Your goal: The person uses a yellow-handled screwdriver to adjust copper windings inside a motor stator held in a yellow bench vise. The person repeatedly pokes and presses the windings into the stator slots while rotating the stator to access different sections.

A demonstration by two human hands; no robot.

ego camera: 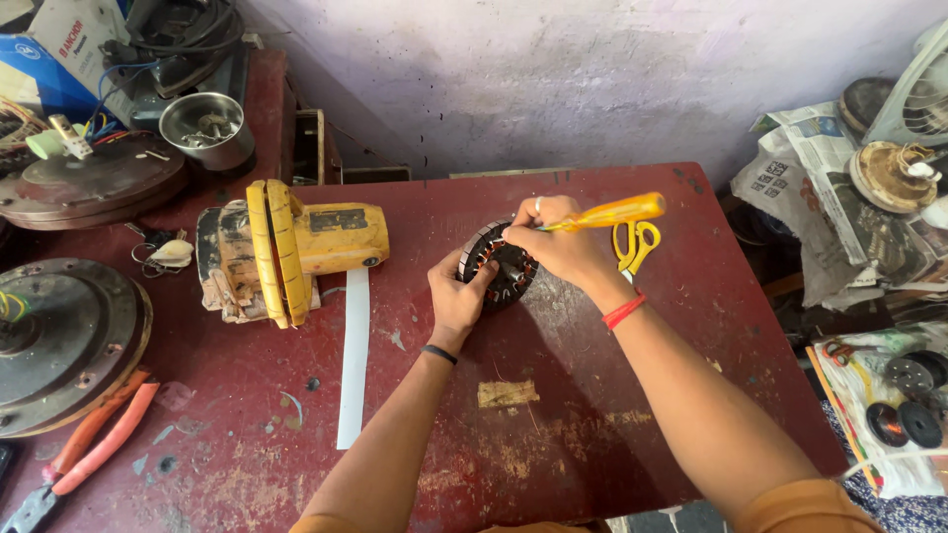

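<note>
1. Near the middle of the red table (553, 434), a little toward the far edge, a round motor core (501, 265) stands tilted up on its rim, its copper windings facing the person.
2. At its near-left side the left hand (456, 296) cups the core, fingers curled over the dark outer ring, clenched on it and propping it up off the table.
3. From the right, the right hand (561, 240) comes over the top of the core. It is closed around an orange-handled screwdriver (607, 212), gripped like a pen close to the working end.
4. That tool's long axis runs almost level, handle pointing right and slightly away, tip pointing left into the windings. The tip itself is hidden behind the fingers, so I cannot tell exactly which slot it touches.
5. Both hands are on the core; the left bears it, the right only reaches it through the tool.
6. Just right of the right hand, yellow-handled scissors (633, 245) lie flat on the table, touching neither hand.
7. Left of the core, well apart, sits a worn yellow power tool (296, 247), with a white strip (354, 355) lying lengthwise beside it.
8. Orange pliers (94, 439) rest at the near-left corner.
</note>
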